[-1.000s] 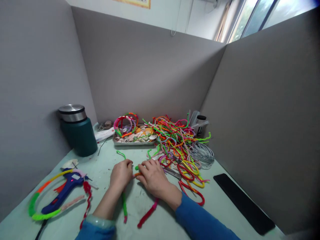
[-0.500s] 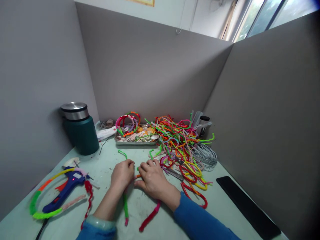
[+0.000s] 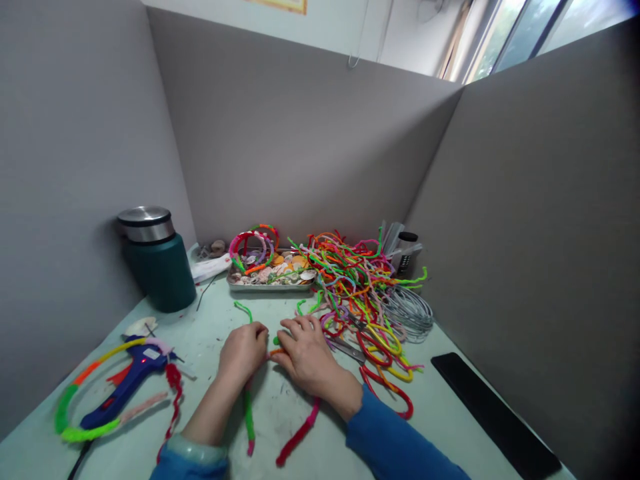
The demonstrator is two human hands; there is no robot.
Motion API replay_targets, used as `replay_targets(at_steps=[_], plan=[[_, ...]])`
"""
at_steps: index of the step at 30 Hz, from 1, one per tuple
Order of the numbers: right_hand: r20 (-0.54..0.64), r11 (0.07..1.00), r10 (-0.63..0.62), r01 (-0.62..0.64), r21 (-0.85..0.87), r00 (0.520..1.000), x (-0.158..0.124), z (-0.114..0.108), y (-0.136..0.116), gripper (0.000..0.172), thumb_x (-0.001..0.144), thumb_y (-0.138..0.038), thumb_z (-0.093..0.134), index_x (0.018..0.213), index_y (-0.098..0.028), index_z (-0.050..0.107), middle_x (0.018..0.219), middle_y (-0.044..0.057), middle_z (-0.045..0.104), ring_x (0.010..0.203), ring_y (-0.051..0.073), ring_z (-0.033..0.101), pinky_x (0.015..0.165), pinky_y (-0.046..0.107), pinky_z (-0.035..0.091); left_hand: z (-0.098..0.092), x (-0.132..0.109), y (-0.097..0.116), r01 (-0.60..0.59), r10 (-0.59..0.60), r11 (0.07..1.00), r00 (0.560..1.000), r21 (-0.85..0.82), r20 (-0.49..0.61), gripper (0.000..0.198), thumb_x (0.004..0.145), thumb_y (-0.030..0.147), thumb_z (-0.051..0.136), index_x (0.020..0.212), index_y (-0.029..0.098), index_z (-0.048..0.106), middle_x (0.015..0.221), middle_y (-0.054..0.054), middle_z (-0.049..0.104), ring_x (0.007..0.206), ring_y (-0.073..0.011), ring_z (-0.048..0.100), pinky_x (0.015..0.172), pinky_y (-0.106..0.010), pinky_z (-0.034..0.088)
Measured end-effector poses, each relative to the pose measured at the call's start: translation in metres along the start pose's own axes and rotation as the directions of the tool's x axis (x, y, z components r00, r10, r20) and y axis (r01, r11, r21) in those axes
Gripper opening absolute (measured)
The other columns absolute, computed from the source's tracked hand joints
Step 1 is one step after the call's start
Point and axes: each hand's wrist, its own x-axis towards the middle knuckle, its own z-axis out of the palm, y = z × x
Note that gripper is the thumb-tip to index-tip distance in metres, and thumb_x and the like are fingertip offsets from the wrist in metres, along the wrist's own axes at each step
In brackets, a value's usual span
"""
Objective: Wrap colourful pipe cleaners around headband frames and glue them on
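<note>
**Left hand and right hand nearly meet over a pale tabletop**

In the head view, the left hand lies across a fuzzy green strand, whose two ends show beyond and below it, the near tip pink. Its fingers curl inward, thumb close to the forefinger; whether they pinch anything cannot be told. The right hand lies palm down, fingers extended and slightly parted, over a pink-and-red strand that emerges beneath the wrist. Its underside is hidden, so its grip cannot be told either. A short orange piece shows between the hands, near the right thumb, and a green tip sits just beyond it.

To the left, a multicoloured hoop lies around part of a blue glue gun, with a twisted red strand beside it. A teal flask stands behind them. At the back, a metal tray holds small discs and fuzzy rings, beside a tangled heap of strands. Grey coiled wire touches the heap's right side; a black strip lies well apart, farther right.
</note>
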Motion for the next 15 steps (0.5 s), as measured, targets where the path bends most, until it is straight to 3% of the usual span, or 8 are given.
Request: replay_targets(at_steps=[7,15], plan=[[0.015,0.999,-0.028,0.029,-0.024,0.999,-0.0019,0.0019,-0.0006,0.027,0.088,-0.043,0.049,0.097,-0.020,0.060,0.116,0.007,0.054,0.108,0.025,0.040,0.100,0.048,0.018,-0.0004,-0.0012,0.0035,0.005,-0.006,1.000,1.000,0.015,0.018,0.031,0.081,0.028,0.040,0.081,0.022,0.070,0.086,-0.009,0.073,0.081,-0.0229,0.065,0.066,-0.028,0.038],[0.056,0.999,-0.034,0.035,-0.008,0.998,0.0006,0.0066,0.0012,0.027,0.087,-0.044,0.050,0.089,-0.020,0.062,0.108,0.006,0.058,0.103,0.024,0.043,0.095,0.046,0.024,-0.0011,-0.0027,0.0048,0.004,-0.005,1.000,0.999,0.027,0.035,0.030,0.081,0.028,0.041,0.082,0.022,0.070,0.086,-0.009,0.073,0.082,-0.0216,0.065,0.067,-0.027,0.039]])
